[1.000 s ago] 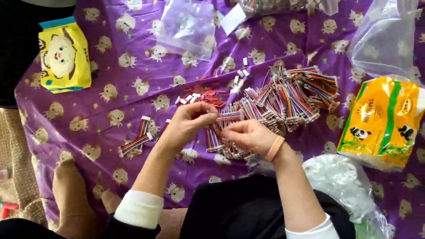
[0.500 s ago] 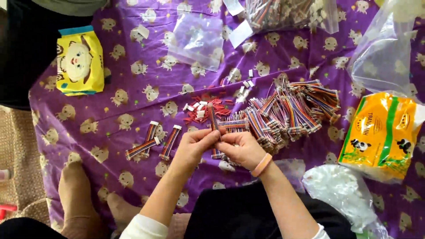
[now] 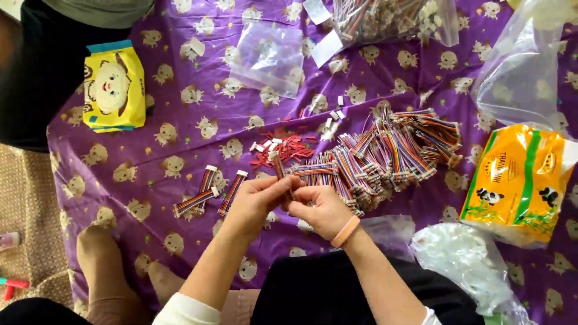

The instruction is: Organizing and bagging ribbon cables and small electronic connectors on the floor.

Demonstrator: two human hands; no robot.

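Note:
My left hand (image 3: pixel 256 203) and my right hand (image 3: pixel 319 207) meet over a purple cloth (image 3: pixel 180 144) printed with small animals. Together they pinch one short multicoloured ribbon cable (image 3: pixel 282 170) with a white connector, its end sticking up between the fingertips. My right wrist wears a pink band (image 3: pixel 345 231). Just beyond the hands lies a big heap of the same striped cables (image 3: pixel 391 150). A small pile of red ties (image 3: pixel 283 148) sits left of the heap. Three finished cables (image 3: pixel 211 191) lie apart to the left of my left hand.
A yellow cartoon packet (image 3: pixel 114 87) lies at the far left, an orange and green packet (image 3: pixel 518 180) at the right. Clear plastic bags lie at the top (image 3: pixel 268 57), top right (image 3: pixel 524 72) and bottom right (image 3: pixel 469 265); another (image 3: pixel 391 18) holds more cables. Another person's dark clothing (image 3: pixel 36 78) is at top left.
A third cable has joined the small group left of my left hand. Both hands stay together near the heap's front, now pinching another cable. The view has shifted slightly.

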